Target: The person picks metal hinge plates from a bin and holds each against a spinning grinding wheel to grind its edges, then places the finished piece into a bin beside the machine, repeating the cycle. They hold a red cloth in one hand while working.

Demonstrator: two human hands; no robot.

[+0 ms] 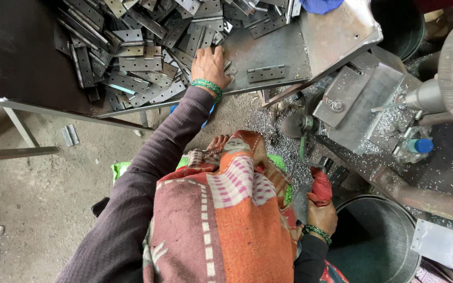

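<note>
Now picking: left hand [210,65] fingers spread flat on the pile of hinges [132,57] on the metal tray [336,31], none gripped. Right hand [321,214] closed on a red cloth [320,187] above the bucket [378,238]. Probably next: pinching one hinge free.

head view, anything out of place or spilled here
Yes: one hinge lies on the floor below the tray, apart from the hinge pile under the left hand. Metal shavings are strewn around the machine.
</note>
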